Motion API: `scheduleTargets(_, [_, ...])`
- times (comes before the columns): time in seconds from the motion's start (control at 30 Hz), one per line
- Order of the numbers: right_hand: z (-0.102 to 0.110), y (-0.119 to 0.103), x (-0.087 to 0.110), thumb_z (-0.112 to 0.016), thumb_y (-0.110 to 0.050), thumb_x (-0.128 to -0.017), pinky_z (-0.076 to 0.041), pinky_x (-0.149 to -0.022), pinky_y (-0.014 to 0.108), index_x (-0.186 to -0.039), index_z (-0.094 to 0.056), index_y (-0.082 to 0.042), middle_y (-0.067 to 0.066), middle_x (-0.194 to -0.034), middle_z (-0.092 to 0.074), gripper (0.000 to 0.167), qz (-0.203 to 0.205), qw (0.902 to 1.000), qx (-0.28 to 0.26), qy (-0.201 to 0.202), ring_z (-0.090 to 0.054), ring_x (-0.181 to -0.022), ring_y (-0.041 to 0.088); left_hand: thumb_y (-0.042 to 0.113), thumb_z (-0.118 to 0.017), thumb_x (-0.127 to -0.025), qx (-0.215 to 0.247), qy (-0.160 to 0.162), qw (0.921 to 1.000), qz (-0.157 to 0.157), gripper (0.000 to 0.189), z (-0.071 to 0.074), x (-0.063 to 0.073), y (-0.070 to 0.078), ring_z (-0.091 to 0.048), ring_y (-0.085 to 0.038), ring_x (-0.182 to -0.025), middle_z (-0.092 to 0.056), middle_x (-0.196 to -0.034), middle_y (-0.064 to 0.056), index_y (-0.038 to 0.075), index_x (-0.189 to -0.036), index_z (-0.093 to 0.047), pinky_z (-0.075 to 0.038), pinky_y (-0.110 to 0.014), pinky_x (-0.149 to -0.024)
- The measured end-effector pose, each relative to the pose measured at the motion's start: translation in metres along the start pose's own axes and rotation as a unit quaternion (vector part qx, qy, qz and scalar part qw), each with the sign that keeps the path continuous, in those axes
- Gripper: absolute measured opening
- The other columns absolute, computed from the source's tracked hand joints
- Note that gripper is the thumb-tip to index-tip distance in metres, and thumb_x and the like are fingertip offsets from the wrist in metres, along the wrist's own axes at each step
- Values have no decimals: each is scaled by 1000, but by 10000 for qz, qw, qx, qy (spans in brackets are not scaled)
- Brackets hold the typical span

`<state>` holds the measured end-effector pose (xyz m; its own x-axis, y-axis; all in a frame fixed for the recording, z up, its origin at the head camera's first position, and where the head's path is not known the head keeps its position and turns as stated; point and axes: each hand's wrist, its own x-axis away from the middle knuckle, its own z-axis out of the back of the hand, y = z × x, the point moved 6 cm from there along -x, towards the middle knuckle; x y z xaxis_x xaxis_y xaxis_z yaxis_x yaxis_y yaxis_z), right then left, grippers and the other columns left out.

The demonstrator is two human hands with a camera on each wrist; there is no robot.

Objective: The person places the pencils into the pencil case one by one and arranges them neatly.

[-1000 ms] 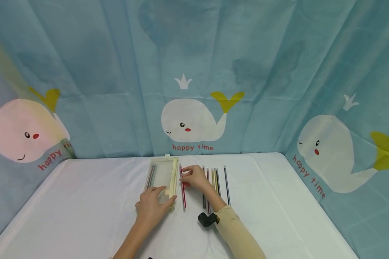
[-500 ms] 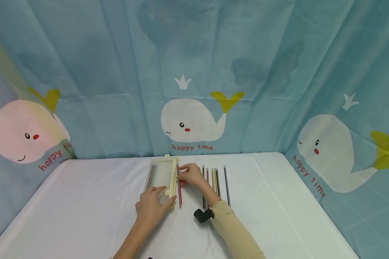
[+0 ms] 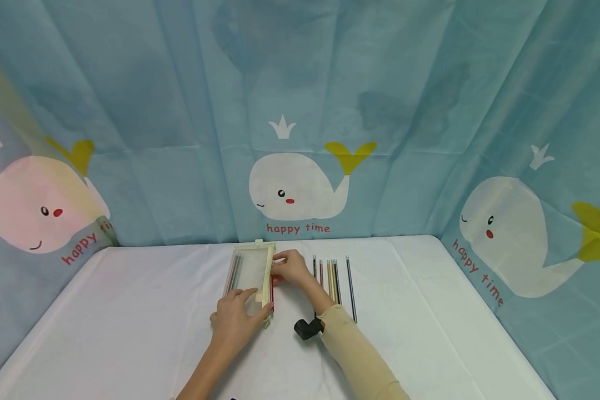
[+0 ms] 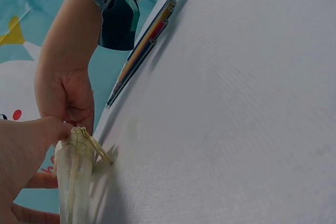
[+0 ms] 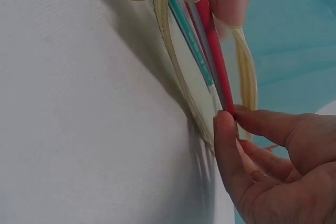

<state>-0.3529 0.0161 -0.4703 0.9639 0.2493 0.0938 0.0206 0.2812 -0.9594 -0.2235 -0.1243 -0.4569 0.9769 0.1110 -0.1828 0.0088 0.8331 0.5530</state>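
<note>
A mesh pencil case (image 3: pixel 248 269) with a cream zipper edge lies on the white table. My left hand (image 3: pixel 236 315) grips its near end, thumb at the zipper side and fingers across the mesh. Between thumb and fingers, my right hand (image 3: pixel 291 268) pinches a red pencil (image 5: pixel 219 66). In the right wrist view the zipper mouth gapes, and the red pencil lies along this opening. Beside it, a teal pencil (image 5: pixel 191 40) shows inside the case. Several pencils (image 3: pixel 235 272) show through the mesh at the case's left side.
Several loose pencils (image 3: pixel 333 278) lie in a loose row to the right, partly hidden by the right forearm. A dark blue pencil (image 3: pixel 351 289) lies a little apart at the row's right end. A printed blue curtain (image 3: pixel 405 194) stands behind the table (image 3: pixel 105 328).
My right hand has carried the red pencil left, from the table beside the case to the zipper opening. The left hand stays on the case.
</note>
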Motion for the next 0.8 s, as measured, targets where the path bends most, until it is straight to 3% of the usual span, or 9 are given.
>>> scheduleTargets(0.2, [-5, 0, -2, -75, 2, -91, -62, -62, 28, -126, -66, 14, 25, -102, -78, 37, 3, 9994, -342, -71, -65, -58, 8, 47, -82, -90, 31, 81, 10000, -30, 54, 1, 0, 0, -62, -50, -116, -68, -128, -22, 10, -128, -76, -49, -73, -78])
scheduleTargets(0.6, [-17, 1, -7, -70, 10, -91, -64, -64, 33, -126, -65, 16, 28, -100, -76, 35, 70, 9988, -485, 7, -71, -62, 14, 46, -82, -90, 104, 125, 9999, -9, 53, 1, 0, -2, -62, -50, -117, -68, -127, -21, 10, -128, -76, -48, -74, -79])
scheduleTargets(0.8, [-23, 2, -7, -70, 9, -91, -63, -63, 32, -126, -66, 15, 23, -94, -76, 36, 23, 9994, -354, 15, -67, -62, 13, 45, -83, -90, 119, 142, 9998, -24, 52, 2, 1, -2, -62, -51, -117, -68, -128, -21, 11, -128, -76, -49, -75, -79])
